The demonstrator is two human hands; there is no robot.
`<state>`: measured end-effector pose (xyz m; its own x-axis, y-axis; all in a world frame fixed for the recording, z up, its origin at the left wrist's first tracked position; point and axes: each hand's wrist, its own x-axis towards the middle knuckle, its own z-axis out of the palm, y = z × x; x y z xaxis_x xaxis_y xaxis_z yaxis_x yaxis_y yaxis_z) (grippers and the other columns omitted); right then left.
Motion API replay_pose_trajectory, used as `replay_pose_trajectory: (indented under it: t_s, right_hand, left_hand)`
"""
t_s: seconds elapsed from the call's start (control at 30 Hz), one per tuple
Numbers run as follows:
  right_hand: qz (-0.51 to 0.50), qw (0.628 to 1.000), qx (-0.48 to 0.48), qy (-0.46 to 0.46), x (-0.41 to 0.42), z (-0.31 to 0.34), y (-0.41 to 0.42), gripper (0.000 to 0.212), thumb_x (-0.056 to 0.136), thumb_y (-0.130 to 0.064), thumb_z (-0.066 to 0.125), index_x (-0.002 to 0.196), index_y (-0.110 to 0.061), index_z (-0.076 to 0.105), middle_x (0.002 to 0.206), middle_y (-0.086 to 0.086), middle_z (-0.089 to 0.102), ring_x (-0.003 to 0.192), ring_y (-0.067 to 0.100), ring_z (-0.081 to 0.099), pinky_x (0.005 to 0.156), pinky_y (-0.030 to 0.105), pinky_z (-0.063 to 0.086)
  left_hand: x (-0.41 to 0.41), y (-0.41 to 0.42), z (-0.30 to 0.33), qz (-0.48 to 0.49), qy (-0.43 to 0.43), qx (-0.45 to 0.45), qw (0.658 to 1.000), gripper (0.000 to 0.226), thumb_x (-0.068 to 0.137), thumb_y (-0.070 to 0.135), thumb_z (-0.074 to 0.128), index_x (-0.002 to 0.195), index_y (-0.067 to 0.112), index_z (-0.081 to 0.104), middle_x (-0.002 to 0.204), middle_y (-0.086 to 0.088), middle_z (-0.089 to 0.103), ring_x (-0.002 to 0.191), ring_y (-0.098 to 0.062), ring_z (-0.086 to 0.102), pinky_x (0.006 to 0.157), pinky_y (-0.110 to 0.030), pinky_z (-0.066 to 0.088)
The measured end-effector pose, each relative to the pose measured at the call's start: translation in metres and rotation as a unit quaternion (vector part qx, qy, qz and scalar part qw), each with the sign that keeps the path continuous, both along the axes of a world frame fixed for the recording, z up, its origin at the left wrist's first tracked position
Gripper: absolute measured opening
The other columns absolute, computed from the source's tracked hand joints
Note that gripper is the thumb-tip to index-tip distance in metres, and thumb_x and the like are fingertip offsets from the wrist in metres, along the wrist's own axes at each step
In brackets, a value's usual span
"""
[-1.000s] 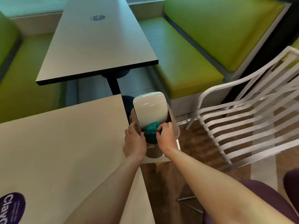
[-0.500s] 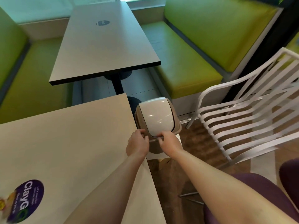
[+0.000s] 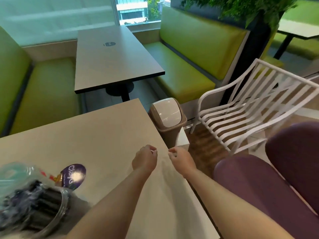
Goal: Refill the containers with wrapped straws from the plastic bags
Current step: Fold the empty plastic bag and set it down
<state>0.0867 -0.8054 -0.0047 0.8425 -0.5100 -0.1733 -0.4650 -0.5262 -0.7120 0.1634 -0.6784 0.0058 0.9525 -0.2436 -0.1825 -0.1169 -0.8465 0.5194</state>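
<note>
Beige table (image 3: pixel 96 140) fills my view; I see the left hand (image 3: pixel 145 160) and right hand (image 3: pixel 181 160) over its right edge, loosely curled, holding nothing; the container (image 3: pixel 43 204) of dark straws, blurred, sits on its near-left corner; the bin (image 3: pixel 166 118) stands just beyond its far-right corner.

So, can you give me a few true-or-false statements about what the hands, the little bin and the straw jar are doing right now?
1. Both hands are holding a teal bag. False: the left hand and right hand hold nothing, their fingers loosely curled.
2. The small bin has its white swing lid closed. True.
3. The bin stands on top of the near table. False: it sits beside the table's far right corner, lower down.
4. A clear container of dark straws lies at the lower left on the near table. True.
5. The white slatted chair is to the right of the bin. True.
6. A person sits on the green bench. False: nobody sits there.
</note>
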Motion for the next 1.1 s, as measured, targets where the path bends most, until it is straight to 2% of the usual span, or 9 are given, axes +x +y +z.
replay_pose_trajectory:
  t_s: [0.13,0.27,0.47,0.67,0.83,1.1]
  right_hand:
    - [0.007,1.0,-0.011,0.016,-0.044,0.013,0.05,0.029,0.098,-0.033,0.048,0.121,-0.023,0.062,0.123,-0.007,0.057,0.092,0.016,0.059,0.056,0.026,0.051]
    - [0.014,1.0,-0.017,0.018,-0.075,0.02,0.101,0.03,0.097,-0.033,0.049,0.122,-0.023,0.061,0.127,-0.004,0.057,0.107,0.017,0.059,0.077,0.037,0.056]
    - [0.077,0.996,-0.038,0.025,-0.11,0.026,0.164,0.035,0.098,-0.035,0.046,0.129,-0.025,0.057,0.135,-0.004,0.054,0.125,0.014,0.048,0.096,0.034,0.046]
    - [0.17,0.981,-0.087,0.031,-0.142,0.034,0.216,0.039,0.1,-0.032,0.043,0.137,-0.023,0.051,0.143,-0.003,0.048,0.131,0.016,0.043,0.104,0.032,0.039]
    - [0.22,0.968,-0.113,0.035,-0.164,0.034,0.257,0.043,0.101,-0.033,0.042,0.143,-0.022,0.045,0.152,-0.001,0.038,0.14,0.017,0.032,0.112,0.031,0.027]
    - [0.277,0.954,-0.103,0.056,-0.179,0.036,0.346,0.044,0.101,-0.037,0.041,0.142,-0.022,0.046,0.152,0.0,0.037,0.141,0.018,0.027,0.114,0.033,0.026]
  left_hand:
    - [-0.041,0.048,0.005,-0.035,0.009,-0.005,0.999,0.022,0.096,0.037,0.049,0.111,0.031,0.064,0.112,0.007,0.066,0.104,-0.017,0.061,0.085,-0.034,0.051]
    - [-0.076,0.095,0.011,-0.046,0.019,-0.01,0.999,0.023,0.096,0.038,0.049,0.113,0.031,0.063,0.113,0.008,0.065,0.107,-0.016,0.059,0.087,-0.035,0.051]
    - [-0.132,0.16,0.013,-0.062,0.001,-0.01,0.998,0.028,0.098,0.04,0.046,0.121,0.031,0.059,0.118,0.01,0.062,0.112,-0.013,0.056,0.089,-0.038,0.051]
    - [-0.184,0.227,0.009,-0.014,0.004,0.001,1.0,0.035,0.098,0.04,0.047,0.13,0.03,0.055,0.128,0.006,0.057,0.12,-0.015,0.051,0.095,-0.038,0.048]
    - [-0.21,0.285,0.014,0.029,-0.008,0.025,0.999,0.037,0.099,0.04,0.046,0.134,0.03,0.051,0.137,0.006,0.053,0.128,-0.017,0.045,0.098,-0.036,0.042]
    - [-0.225,0.379,0.03,0.068,-0.007,0.036,0.997,0.04,0.099,0.041,0.044,0.137,0.029,0.05,0.139,0.003,0.052,0.129,-0.02,0.045,0.102,-0.037,0.041]
